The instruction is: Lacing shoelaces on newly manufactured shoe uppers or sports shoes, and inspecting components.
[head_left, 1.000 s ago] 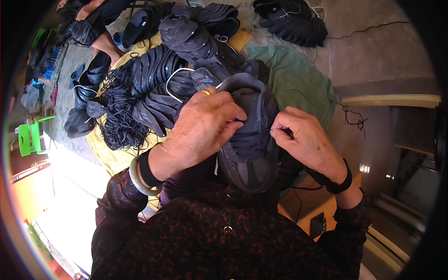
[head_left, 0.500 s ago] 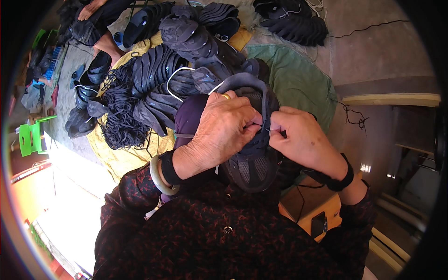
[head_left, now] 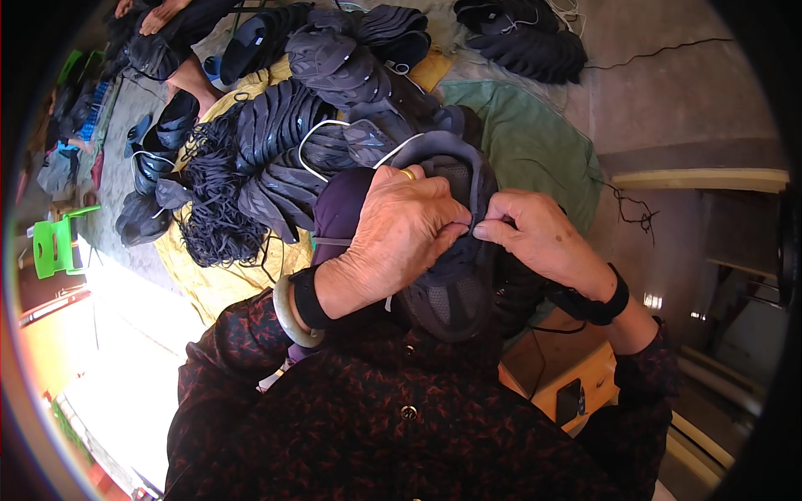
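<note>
A dark grey and black shoe upper (head_left: 447, 305) lies over my lap, its padded collar pointing away from me and its mesh toe toward me. My left hand (head_left: 405, 213), with a ring on one finger, is closed on the upper near the middle of its lacing area. Opposite it, my right hand (head_left: 535, 238) pinches thumb against forefinger at the right edge of the same area. Whatever thin thing lies between those right fingertips is too small and dark to name. The two sets of fingertips almost meet.
A heap of black laces (head_left: 221, 200) and stacked shoe uppers (head_left: 280, 121) lie ahead on yellow cloth (head_left: 188, 280). Green cloth (head_left: 535, 142) spreads to the right. A wooden drawer box (head_left: 597, 376) with a phone stands at my right. Another person's hand (head_left: 164, 17) shows far left.
My right hand has shifted slightly inward and left, and its fingers have gone from a curled fist to a straighter pinch at the upper's edge. The left hand has barely moved.
</note>
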The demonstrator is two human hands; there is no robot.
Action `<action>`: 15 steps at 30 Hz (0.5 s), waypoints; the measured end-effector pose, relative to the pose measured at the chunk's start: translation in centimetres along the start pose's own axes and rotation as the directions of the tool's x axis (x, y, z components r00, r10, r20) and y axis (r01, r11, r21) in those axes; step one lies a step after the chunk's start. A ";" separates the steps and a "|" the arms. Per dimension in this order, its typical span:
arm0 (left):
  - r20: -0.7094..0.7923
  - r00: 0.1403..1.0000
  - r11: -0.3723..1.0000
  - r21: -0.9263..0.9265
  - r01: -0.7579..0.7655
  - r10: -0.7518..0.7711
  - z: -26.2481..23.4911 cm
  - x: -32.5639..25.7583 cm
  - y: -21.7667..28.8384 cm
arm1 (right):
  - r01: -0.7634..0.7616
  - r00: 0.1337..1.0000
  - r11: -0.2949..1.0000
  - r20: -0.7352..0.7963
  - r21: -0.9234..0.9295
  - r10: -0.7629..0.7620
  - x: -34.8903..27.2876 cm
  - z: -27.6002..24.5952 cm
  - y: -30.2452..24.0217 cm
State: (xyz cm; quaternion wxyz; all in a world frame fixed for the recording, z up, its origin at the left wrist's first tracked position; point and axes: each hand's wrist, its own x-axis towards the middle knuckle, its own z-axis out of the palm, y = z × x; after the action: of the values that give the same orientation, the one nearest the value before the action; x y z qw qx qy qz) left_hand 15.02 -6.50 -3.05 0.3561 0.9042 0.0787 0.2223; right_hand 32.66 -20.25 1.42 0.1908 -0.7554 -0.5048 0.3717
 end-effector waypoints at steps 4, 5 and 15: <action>0.034 0.999 1.000 0.001 0.000 0.000 -0.3 0.2 0.0 | 0.070 0.995 0.985 -0.066 -0.161 -0.081 -0.3 -0.2 -0.5; 0.062 0.998 1.000 -0.006 0.008 -0.008 -0.4 0.2 0.0 | 0.105 0.990 0.982 -0.073 -0.155 -0.117 -0.3 -0.3 -0.8; -0.033 0.995 0.990 0.101 -0.093 0.097 -2.1 0.2 -0.9 | 0.291 0.950 0.956 -0.111 -0.026 -0.292 1.0 -0.4 -1.8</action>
State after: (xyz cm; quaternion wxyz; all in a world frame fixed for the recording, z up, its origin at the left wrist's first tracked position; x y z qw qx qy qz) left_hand 14.32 -4.54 -2.23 0.2980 0.9191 0.0532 0.2521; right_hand 32.02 -18.51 2.51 0.2683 -0.6934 -0.6009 0.2934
